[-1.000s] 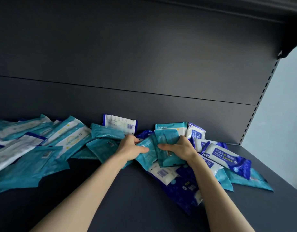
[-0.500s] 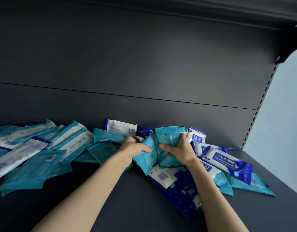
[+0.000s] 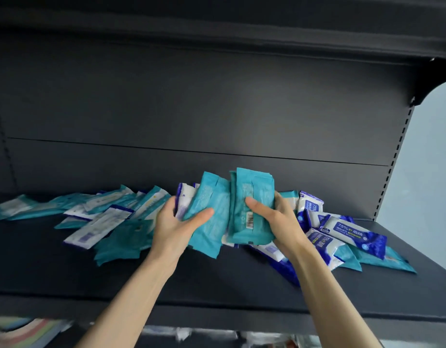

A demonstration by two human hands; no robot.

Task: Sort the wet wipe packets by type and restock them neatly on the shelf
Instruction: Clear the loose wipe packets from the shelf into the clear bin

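Both hands are raised above the dark shelf (image 3: 217, 280), each with teal wipe packets. My left hand (image 3: 176, 227) grips a teal packet (image 3: 209, 212) with a white-and-blue packet behind it. My right hand (image 3: 277, 222) holds a small stack of teal packets (image 3: 252, 204) upright, thumb across the barcode side. Several teal and white packets (image 3: 111, 217) lie scattered on the shelf to the left. Blue-and-white 75% alcohol packets (image 3: 352, 234) are heaped at the right, with teal ones under them.
The shelf's dark back panel (image 3: 217, 121) rises behind the pile and an upper shelf (image 3: 217, 23) overhangs. A slotted upright (image 3: 395, 162) bounds the right side. Blurred goods (image 3: 28, 332) show on the level below the front edge.
Both hands have lifted their teal packets up off the pile and turned them upright. The view has tilted, so the shelf's front edge now shows.
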